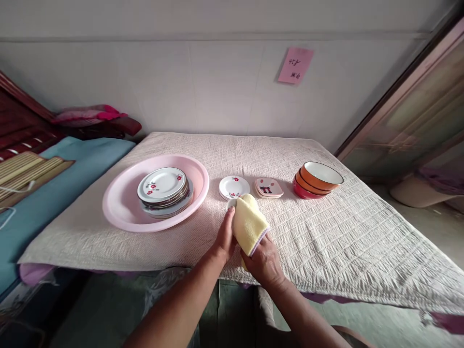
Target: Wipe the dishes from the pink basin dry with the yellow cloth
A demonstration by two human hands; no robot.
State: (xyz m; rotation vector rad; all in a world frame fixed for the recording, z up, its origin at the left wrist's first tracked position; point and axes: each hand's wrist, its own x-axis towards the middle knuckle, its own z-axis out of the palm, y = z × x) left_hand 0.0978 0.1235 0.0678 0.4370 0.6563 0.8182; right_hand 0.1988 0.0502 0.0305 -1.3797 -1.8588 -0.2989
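Note:
My right hand (265,261) is closed on a yellow cloth (248,222) and presses it over a small white dish (230,204), of which only an edge shows. My left hand (225,238) grips that dish from the left, thumb on its rim. Both hands hover above the near edge of the table (326,232), which is covered with a pale quilted cloth. Just beyond them lies a small stack of white saucers with red flowers (234,187).
A pink basin (119,200) at the left holds a stack of flowered plates (164,186). Small square dishes (268,187) and stacked orange and red bowls (316,180) stand to the right. A blue-covered bed (54,183) borders the table's left side.

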